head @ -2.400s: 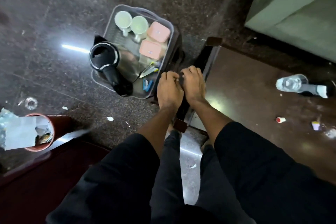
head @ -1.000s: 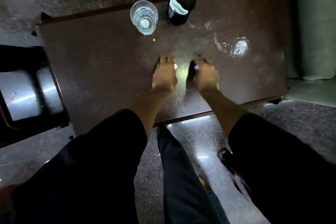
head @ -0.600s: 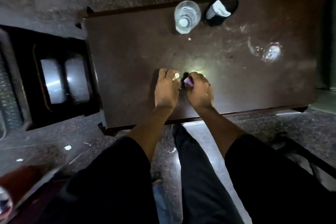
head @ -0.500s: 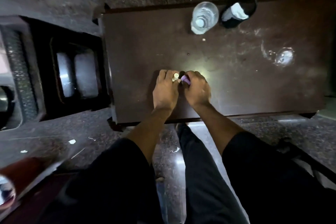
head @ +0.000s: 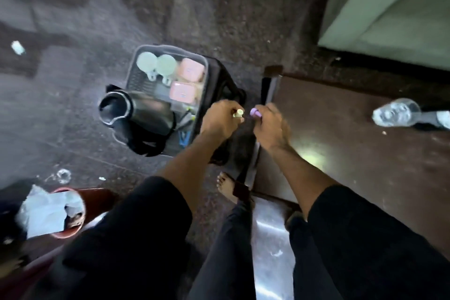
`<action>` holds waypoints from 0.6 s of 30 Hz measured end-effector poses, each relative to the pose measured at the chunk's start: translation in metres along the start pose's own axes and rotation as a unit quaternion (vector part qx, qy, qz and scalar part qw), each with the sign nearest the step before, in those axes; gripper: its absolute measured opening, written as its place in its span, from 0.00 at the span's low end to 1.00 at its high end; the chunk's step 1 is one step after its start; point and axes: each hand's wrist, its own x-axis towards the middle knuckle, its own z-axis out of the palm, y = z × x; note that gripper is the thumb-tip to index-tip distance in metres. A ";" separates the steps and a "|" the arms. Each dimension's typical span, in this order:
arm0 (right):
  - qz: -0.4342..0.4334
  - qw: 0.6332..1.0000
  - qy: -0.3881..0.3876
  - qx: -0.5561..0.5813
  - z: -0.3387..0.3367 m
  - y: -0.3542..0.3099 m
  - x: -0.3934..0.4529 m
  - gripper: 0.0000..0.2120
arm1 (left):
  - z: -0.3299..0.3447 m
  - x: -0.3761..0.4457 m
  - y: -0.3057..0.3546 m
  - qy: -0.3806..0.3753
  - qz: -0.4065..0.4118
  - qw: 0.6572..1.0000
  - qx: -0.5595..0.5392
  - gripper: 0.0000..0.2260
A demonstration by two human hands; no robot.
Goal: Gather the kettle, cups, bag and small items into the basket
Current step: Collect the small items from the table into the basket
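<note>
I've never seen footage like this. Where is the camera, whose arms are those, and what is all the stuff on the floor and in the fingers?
There is no machine here: a person wears a camera on the head, looking down at their own arms. The left hand pinches a small pale item; the right hand pinches a small purple item. Both hover beside a basket on the floor, which already holds a black kettle, two pale green cups and two pink boxes. On the brown table to the right stands a clear glass.
</note>
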 end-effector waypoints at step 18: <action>-0.224 0.954 -0.121 -0.158 0.100 -0.219 0.107 0.07 | -0.257 0.120 -0.182 -0.078 -0.004 0.988 0.130 0.17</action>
